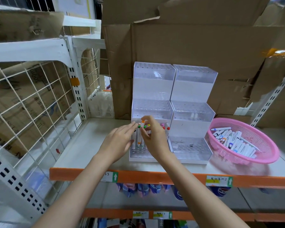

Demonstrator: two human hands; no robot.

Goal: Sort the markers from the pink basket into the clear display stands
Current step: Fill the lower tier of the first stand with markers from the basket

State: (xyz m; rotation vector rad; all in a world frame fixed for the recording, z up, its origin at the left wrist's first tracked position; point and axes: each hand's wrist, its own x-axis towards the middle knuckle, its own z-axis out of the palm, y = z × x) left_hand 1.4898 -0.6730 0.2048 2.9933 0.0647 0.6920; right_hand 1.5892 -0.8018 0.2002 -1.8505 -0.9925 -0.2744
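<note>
Slotting | right hand (152,137) pinches orange-capped white marker (143,123) over front tier of clear stepped plastic stand (152,107) | left hand (120,142) relaxed alongside | next: probably align with free hole

Shelf (92,145): 2 stands (152,104) (clear), pink basket (270,156)

Both forearms (82,183) bare to frame edge; left hand (120,142) and right hand (153,139) bare, fingers slender.
</note>
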